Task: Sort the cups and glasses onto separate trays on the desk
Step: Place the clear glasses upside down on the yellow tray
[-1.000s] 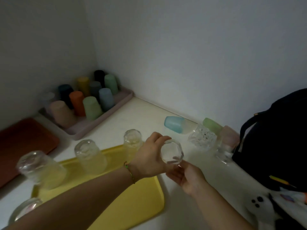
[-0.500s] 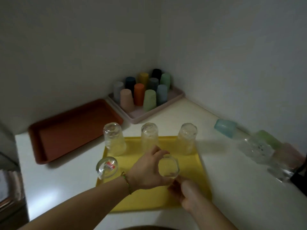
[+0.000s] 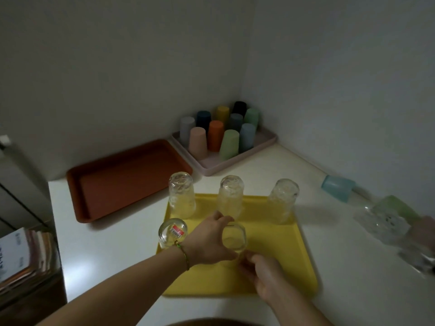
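The fingers [image 3: 220,217] of the left hand [image 3: 209,243] curl round a clear faceted drinking glass [image 3: 234,237] low over the flat yellow plastic tray [image 3: 282,255] at lower centre. The fingers [image 3: 247,260] of the right hand [image 3: 268,274] reach the glass's near edge, and I cannot tell whether they grip it. Setting it down seems in hand: lower it level beside the red-labelled clear glass [image 3: 173,232], then release.
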